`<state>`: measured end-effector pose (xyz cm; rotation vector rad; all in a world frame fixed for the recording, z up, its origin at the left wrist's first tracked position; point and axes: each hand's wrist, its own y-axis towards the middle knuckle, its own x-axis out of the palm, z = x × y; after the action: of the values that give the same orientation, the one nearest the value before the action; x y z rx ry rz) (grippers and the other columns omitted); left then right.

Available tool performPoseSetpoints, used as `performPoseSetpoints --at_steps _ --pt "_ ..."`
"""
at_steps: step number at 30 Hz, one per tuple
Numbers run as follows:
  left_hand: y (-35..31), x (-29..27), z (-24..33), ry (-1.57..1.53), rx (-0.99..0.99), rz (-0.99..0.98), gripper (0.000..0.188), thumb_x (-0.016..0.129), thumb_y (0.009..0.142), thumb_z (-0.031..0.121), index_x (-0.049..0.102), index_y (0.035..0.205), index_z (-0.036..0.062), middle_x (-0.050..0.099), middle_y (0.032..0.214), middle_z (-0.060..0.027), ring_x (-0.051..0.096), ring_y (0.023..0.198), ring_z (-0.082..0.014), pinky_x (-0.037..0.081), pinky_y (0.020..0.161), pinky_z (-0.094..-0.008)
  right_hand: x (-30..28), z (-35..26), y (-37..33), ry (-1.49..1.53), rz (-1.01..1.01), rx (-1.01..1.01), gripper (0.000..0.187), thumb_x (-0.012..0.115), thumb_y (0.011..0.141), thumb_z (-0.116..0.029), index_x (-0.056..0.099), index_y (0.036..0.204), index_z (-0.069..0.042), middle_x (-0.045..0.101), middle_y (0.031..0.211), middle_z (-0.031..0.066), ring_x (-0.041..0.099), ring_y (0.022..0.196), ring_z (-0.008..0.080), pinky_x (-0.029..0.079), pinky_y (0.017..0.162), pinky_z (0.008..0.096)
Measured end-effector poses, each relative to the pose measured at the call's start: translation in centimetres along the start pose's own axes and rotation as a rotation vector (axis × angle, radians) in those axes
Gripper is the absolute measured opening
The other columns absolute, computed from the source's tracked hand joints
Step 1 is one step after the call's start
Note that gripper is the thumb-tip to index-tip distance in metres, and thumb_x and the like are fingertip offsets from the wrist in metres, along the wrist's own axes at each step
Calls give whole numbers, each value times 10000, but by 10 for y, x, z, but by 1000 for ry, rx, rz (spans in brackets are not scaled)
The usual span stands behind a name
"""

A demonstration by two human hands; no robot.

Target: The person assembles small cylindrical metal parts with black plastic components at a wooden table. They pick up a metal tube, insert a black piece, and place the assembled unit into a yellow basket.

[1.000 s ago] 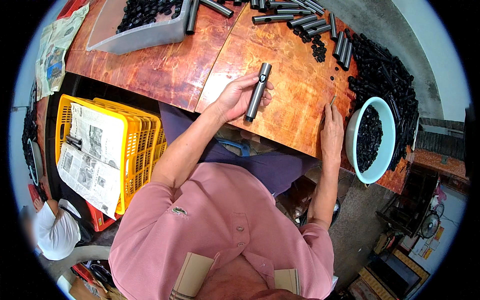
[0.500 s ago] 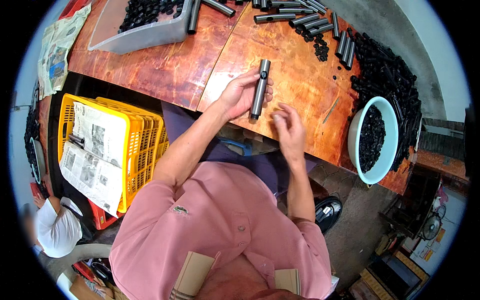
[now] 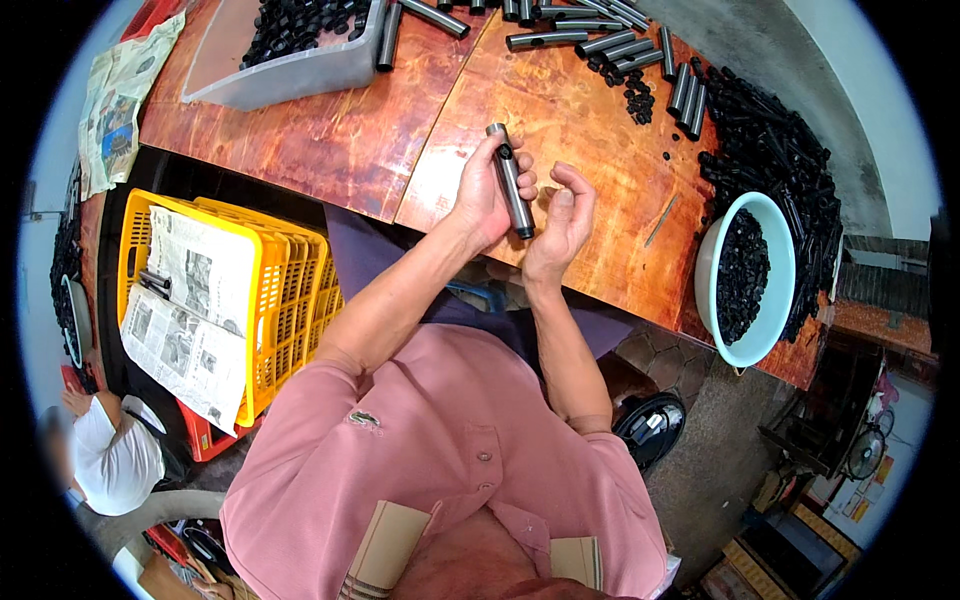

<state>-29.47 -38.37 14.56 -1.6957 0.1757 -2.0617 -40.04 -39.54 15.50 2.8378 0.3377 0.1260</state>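
Observation:
In my left hand (image 3: 484, 192) lies a grey metal tube (image 3: 512, 185) with black ends, tilted with its upper end to the left. A round black piece shows on its side near the top; my thumb rests beside it and my fingers curl round from the right. Close to the tube's lower end is my right hand (image 3: 562, 225), its fingers bent and thumb apart, with nothing visible in it. Whether it touches the tube, I cannot tell.
A pale blue basin (image 3: 706, 290) of small black parts stands right, by a heap of black pieces (image 3: 790, 170). More metal tubes (image 3: 620, 48) lie at the back. A clear bin (image 3: 300, 88) is back left; yellow crates (image 3: 250, 330) with newspaper stand left. A person (image 3: 115, 455) sits far left.
The tube has come slightly left and turned, its lower end now swung to the right. My right hand has moved left, close to that end, with its fingers curled more.

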Motion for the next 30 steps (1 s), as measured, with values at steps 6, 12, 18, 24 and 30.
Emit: performPoseSetpoints --at_steps 6,12,18,24,30 --pt "-22 34 -2 87 17 55 504 387 1027 597 489 949 110 462 646 -25 420 509 -126 352 441 -262 8 -8 -1 -5 30 -77 419 484 1032 -363 571 1120 38 560 1210 194 544 1130 282 406 1015 401" --pt "-39 40 -9 52 143 -20 502 343 1040 592 473 959 114 445 650 -14 381 461 -95 324 399 -238 10 -32 -2 -217 66 -344 455 499 1035 -389 550 1182 39 570 1205 208 585 1075 316 480 912 391" --pt "-34 39 -6 9 195 -20 482 350 1050 563 471 1002 99 463 666 -26 406 489 -110 363 430 -244 12 -30 4 -161 -1 -203 406 523 1032 -343 539 1198 27 557 1224 197 570 1107 303 450 953 378" --pt "-15 10 10 -26 165 -206 364 399 1068 414 546 1153 93 605 969 -80 593 861 -228 508 778 -361 4 -19 12 -203 -225 -172 259 606 949 -142 554 1150 13 557 1167 158 548 1087 282 447 951 374" --pt "-17 5 16 33 142 -192 383 462 1053 380 571 1207 46 626 1092 -100 600 1047 -238 497 955 -386 -10 -8 -7 -131 -217 17 290 679 884 -54 592 1150 19 573 1116 105 602 828 134 523 702 252"
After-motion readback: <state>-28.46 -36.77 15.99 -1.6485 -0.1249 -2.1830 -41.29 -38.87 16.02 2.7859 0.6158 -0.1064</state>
